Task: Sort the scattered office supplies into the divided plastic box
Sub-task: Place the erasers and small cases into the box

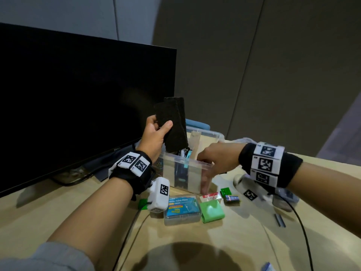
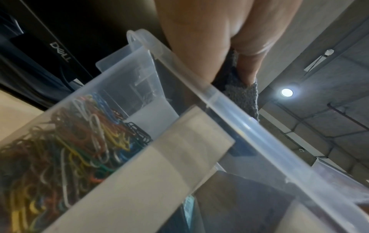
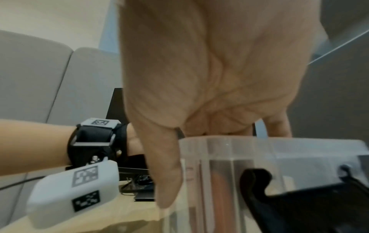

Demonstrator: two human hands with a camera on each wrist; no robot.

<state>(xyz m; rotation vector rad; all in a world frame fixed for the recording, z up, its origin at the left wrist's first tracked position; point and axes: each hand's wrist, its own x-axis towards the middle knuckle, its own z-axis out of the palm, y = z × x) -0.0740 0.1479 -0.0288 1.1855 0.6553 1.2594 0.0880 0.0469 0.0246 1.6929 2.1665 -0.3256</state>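
Nearest the camera, loose supplies wait on the desk (image 1: 58, 212) below and short of both hands: a clear case of floss picks (image 1: 182, 209), a green dispenser (image 1: 212, 211), a small red-and-white box (image 1: 211, 196), a dark wrapped packet (image 1: 231, 198) and a strip of staples (image 1: 280, 220) out past the right wrist. Just above them the right hand (image 1: 216, 159) grips the near rim of the divided plastic box (image 1: 197, 165), thumb down the outer wall and the other fingers curled over the edge – steadying it, by the look of things. Inside, beneath that grip, coloured paper clips (image 2: 66, 141) fill one compartment, cardboard dividers (image 2: 159, 173) stand between sections, and pens (image 1: 183, 153) rise from a middle one. Higher and to the left of the box, the left hand (image 1: 154, 133) clasps a black felt board eraser (image 1: 173, 124) by its lower half, thumb across the front, holding it raised over the far left part of the box in front of a dark monitor (image 1: 78, 94). The step in hand appears to be stowing the eraser – the next move likely calls for tilting it to fit an open compartment and lowering it past the rim while the right hand keeps the light box from sliding; which compartment has room cannot be told from here.
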